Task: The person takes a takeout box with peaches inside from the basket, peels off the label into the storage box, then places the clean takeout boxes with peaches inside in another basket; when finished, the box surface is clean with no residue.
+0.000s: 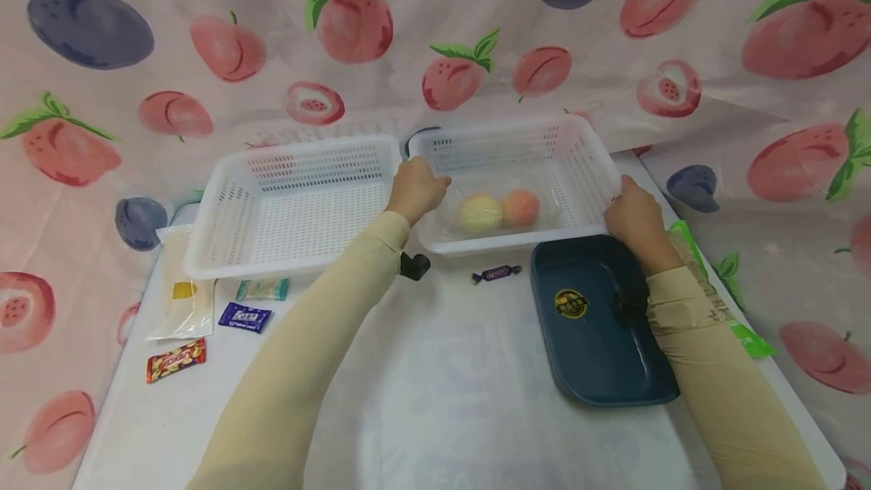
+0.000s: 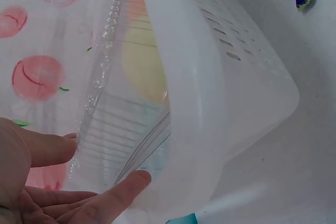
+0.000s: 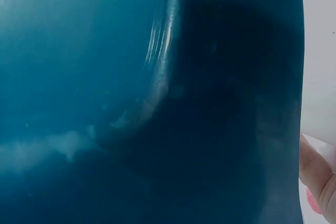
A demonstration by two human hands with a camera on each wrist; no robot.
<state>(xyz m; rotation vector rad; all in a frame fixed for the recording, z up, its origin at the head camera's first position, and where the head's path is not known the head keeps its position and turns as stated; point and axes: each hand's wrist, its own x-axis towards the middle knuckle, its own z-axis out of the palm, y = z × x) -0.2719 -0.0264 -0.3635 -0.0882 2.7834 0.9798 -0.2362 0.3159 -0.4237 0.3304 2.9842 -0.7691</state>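
A white slotted plastic basket [image 1: 510, 240] stands on the right, holding a clear zip bag [image 2: 105, 114] with a yellow and a pinkish-orange round fruit [image 1: 521, 207]. My left hand [image 1: 416, 189] is at the basket's left end. Its thumb and index finger are spread, fingertips at the end of the clear bag. At the right front corner, my right hand [image 1: 636, 218] grips the basket's rim. Only part of that hand [image 3: 317, 182] shows in the right wrist view, beyond the tray. Below the right forearm lies a dark blue tray [image 1: 585, 354] with a round gold label.
Left of my hand stands a second white basket [image 1: 320, 210]. A purple wrapped candy [image 1: 497, 274] lies before the right basket. Several small wrapped snacks [image 1: 245, 317] and a clear packet [image 1: 193, 312] lie left. A green packet [image 1: 748, 339] shows behind the right forearm.
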